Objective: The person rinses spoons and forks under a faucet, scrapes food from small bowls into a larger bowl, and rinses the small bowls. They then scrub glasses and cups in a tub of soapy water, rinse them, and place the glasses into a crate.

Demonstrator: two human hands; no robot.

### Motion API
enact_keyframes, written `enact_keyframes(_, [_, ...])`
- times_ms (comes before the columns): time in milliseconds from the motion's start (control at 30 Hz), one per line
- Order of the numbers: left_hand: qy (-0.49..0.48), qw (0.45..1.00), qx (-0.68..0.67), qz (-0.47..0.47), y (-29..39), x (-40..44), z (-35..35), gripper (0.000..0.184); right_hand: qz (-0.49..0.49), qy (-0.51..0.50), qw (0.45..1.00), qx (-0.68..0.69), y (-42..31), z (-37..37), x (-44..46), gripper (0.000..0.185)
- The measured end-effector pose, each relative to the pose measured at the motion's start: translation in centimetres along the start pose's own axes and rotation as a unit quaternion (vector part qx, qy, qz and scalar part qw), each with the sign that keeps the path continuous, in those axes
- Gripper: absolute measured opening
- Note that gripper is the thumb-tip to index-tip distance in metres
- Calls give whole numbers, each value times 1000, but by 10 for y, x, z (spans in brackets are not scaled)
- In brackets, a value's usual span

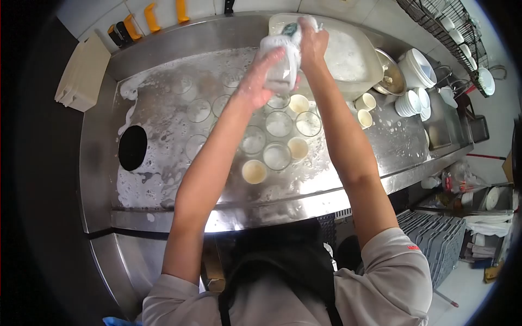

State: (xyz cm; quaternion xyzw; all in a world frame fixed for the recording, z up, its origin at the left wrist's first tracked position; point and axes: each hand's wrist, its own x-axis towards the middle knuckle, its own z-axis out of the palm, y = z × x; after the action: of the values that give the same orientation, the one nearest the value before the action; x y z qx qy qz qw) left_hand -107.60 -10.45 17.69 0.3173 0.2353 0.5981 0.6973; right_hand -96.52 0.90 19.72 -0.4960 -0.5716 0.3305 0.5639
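Observation:
My left hand (256, 86) is wrapped around a clear drinking glass (280, 77) streaked with white suds, raised above the wet steel counter. Close against the glass's upper end, my right hand (314, 42) grips a foamy scrubbing sponge, whose green part (290, 29) shows through the lather. Both hands are just in front of a large pale tub (376, 68) of soapy water. Below them stand several glasses (279, 124) with foam inside, and among these are cream-coloured cups (254, 171).
A round dark hole (132, 148) opens in the counter's left side. Right of the tub are a metal bowl (392, 76), a white bucket (417, 68) and stacked white cups (406, 104). A wire rack (443, 27) hangs at upper right. A beige box (82, 73) stands at left.

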Motion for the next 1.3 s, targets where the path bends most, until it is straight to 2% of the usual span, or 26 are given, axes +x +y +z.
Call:
enact_keyframes(33, [17, 997, 63, 33, -13, -1, 6, 54, -9, 6, 997, -73, 11, -10, 13, 36])
enact_keyframes(67, [43, 988, 132, 66, -26, -5, 10, 61, -24, 64, 989, -133, 19, -12, 31, 33])
enact_keyframes(167, [64, 965, 211, 143, -41, -21, 24, 64, -185, -27, 952, -241, 58, -50, 78, 68])
enact_keyframes(200, [97, 963, 201, 151, -38, -35, 34, 68, -284, -11, 902, -326, 73, -63, 84, 66])
enact_keyframes(300, [209, 921, 250, 213, -40, -81, 34, 66, -312, -164, 927, -128, 55, -124, 28, 31])
enact_keyframes(367, [337, 804, 411, 266, -48, -123, 30, 67, -182, -293, 935, -83, 48, -160, -50, 27])
enact_keyframes(400, [390, 729, 484, 288, -52, -142, 28, 67, -150, -371, 912, -90, 48, -177, -83, 24])
enact_keyframes(433, [416, 720, 483, 275, -56, -162, 27, 67, -170, -396, 902, -30, 61, -186, -114, 22])
enact_keyframes(500, [468, 704, 474, 245, -73, -202, 21, 67, -109, -477, 865, -108, 86, -192, -165, 21])
enact_keyframes(600, [531, 572, 570, 257, -113, -238, -13, 66, -280, -416, 850, -165, 123, -178, -205, 20])
enact_keyframes(700, [572, 589, 519, 237, -142, -243, -21, 62, -263, -439, 834, -209, 136, -183, -227, 19])
enact_keyframes(800, [545, 498, 628, 246, -159, -247, -33, 50, -265, -477, 810, -215, 135, -197, -255, 18])
enact_keyframes(900, [488, 413, 736, 222, -158, -260, -41, 36, -260, -477, 832, -109, 123, -184, -281, 17])
enact_keyframes(1000, [489, 439, 715, 240, -136, -273, -32, 35, -199, -363, 910, -5, 77, -170, -286, 21])
enact_keyframes(1100, [493, 468, 707, 193, -103, -278, -31, 34, -347, -370, 862, 16, 61, -144, -276, 26])
enact_keyframes(1200, [358, 443, 805, 167, -68, -260, -50, 42, -467, -423, 758, -167, 75, -98, -286, 30])
enact_keyframes(1300, [254, 409, 875, 48, -53, -233, -77, 51, -432, -547, 649, -306, 64, -77, -291, 29])
